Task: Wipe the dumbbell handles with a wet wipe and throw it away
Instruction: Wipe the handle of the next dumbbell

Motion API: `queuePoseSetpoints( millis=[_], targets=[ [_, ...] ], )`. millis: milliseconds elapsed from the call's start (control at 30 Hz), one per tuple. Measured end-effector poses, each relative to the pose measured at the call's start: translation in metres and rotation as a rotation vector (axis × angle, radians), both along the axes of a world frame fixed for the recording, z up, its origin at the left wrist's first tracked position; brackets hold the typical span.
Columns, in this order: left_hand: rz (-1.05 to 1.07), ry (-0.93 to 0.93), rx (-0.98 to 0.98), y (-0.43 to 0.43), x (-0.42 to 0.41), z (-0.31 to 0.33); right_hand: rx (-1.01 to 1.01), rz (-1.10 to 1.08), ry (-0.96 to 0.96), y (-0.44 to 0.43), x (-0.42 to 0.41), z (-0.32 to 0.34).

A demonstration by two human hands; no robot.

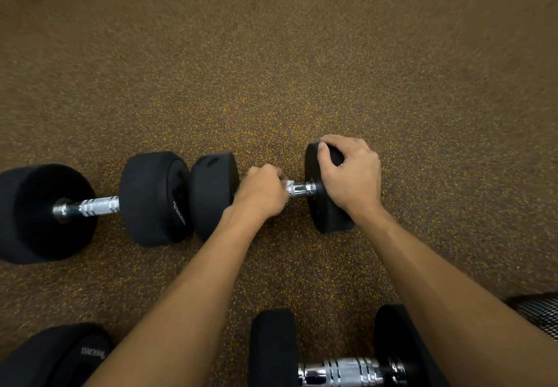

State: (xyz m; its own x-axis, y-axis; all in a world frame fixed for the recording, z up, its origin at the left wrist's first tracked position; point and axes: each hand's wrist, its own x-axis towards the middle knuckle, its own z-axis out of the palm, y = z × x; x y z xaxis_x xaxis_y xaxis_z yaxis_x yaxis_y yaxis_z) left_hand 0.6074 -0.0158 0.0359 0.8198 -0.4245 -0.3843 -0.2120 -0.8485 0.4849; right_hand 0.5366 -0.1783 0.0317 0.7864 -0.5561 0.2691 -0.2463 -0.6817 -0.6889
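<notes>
Nearest me, low right, the near dumbbell [347,371] lies with its chrome grip bare; I cannot tell whether it has been wiped. A black weight head [60,356] shows at the low left corner, its bar out of view. A dark mesh object [540,311] sits at the right edge.

Farther out, two dumbbells lie end to end on the speckled floor [271,69]. On the far-right dumbbell [214,193], my left hand [262,190] is curled round the handle [302,188] with the wet wipe [290,183] bunched inside, only a white corner showing. My right hand [350,175] grips its right head, fingers curled over the top. Neither hand touches the far-left dumbbell [93,207].

Judgement: wiping is mid-course. The other handles may be outstanding, and disposal certainly is. No bin is in view.
</notes>
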Motion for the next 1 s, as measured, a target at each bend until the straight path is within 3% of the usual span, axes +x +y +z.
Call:
queuePoseSetpoints(
  millis=[200, 367, 600, 1000],
  targets=[
    [-0.094, 0.166, 0.107, -0.011, 0.02, 0.005, -0.019, 0.002, -0.005, 0.0, 0.0, 0.0],
    [0.089, -0.134, -0.109, 0.006, -0.015, -0.008, -0.016, -0.008, -0.006, 0.0, 0.002, -0.001],
    [0.26, -0.376, -0.524, 0.008, -0.048, -0.061, -0.022, -0.003, -0.023, 0.001, 0.001, 0.001],
    [0.169, -0.637, -0.607, 0.002, -0.049, -0.095, -0.009, -0.014, -0.044, 0.0, 0.003, -0.001]
  ],
)
